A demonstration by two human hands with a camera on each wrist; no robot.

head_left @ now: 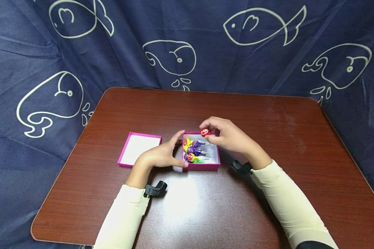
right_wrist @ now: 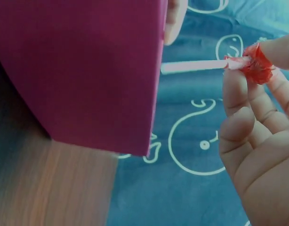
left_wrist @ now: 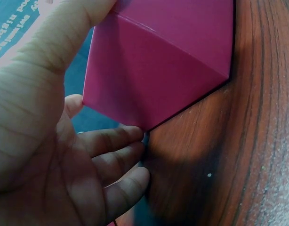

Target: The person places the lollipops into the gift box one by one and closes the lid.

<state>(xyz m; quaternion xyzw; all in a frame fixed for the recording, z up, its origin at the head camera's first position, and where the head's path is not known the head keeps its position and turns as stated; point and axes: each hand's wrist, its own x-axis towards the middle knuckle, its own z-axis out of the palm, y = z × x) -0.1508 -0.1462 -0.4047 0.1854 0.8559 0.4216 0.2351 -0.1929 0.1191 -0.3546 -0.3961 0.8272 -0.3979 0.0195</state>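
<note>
A pink box (head_left: 202, 166) stands upright on the table with several wrapped lollipops (head_left: 191, 149) in it, yellow, purple and green. My left hand (head_left: 162, 154) holds its left end, with the thumb at the near corner and the index finger at the far one. In the left wrist view the other fingers (left_wrist: 121, 162) hang loosely beside the box. Above the box's far right corner, my right hand (head_left: 229, 135) pinches a red-wrapped lollipop (head_left: 205, 132) by its head. The right wrist view shows its white stick (right_wrist: 196, 67) pointing toward the box.
Left of the box lies a pink lid (head_left: 140, 149) with its white inside facing up. The brown wooden table (head_left: 255, 110) reaches back to a dark blue curtain (head_left: 212, 41) with white fish and whale drawings.
</note>
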